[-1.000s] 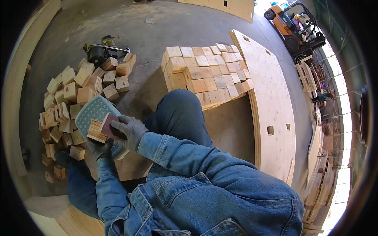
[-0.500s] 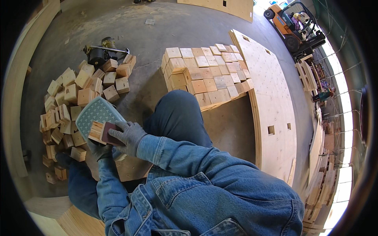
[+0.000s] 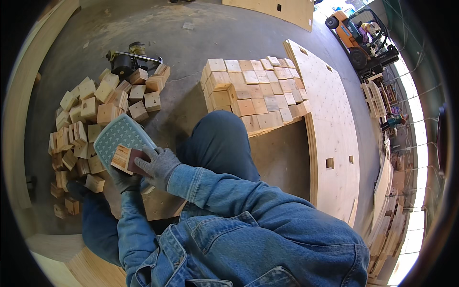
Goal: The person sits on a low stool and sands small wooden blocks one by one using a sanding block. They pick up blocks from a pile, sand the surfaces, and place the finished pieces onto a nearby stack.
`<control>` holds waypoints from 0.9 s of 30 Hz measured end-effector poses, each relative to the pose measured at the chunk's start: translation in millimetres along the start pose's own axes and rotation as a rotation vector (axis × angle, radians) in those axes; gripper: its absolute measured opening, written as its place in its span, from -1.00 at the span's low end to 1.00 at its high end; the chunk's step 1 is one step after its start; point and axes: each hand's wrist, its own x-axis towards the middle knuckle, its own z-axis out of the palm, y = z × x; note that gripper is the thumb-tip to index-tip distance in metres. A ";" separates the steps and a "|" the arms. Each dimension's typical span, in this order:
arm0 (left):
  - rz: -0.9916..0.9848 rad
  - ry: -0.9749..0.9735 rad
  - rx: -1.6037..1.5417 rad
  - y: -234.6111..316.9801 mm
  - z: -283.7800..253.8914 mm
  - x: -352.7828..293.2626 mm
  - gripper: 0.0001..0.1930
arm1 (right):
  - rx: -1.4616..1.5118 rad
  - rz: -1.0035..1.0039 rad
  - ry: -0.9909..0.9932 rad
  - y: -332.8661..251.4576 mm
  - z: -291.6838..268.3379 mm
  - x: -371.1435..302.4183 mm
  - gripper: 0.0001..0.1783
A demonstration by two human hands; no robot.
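Observation:
Gloved in grey, my left hand (image 3: 126, 182) grips a small plywood block (image 3: 122, 158) from below, its fingers partly hidden by the block. My right hand (image 3: 161, 167), also gloved, is closed around a dark reddish-brown sanding pad (image 3: 137, 164) and presses it against the block's right side. Both hands are above the near edge of a pale blue-green plastic stool (image 3: 125, 135) with a patterned top. A loose heap of similar wooden blocks (image 3: 89, 109) lies just beyond and left of the stool.
Neatly stacked blocks (image 3: 266, 90) stand ahead, right of my raised knee. Alongside them is a long plywood panel (image 3: 332, 134) with square holes. A power tool (image 3: 131, 61) sits behind the heap. An orange forklift (image 3: 356, 40) with a person aboard stands far right.
The view has shifted slightly, moving the surroundings a little rightward. The sanding pad has turned against the block, showing less of its brown face. Both hands keep their holds.

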 end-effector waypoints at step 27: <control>-0.212 0.236 -0.570 15.3 24.7 0.3 -0.35 | -0.030 0.060 0.058 -23.3 -13.0 52.8 -0.30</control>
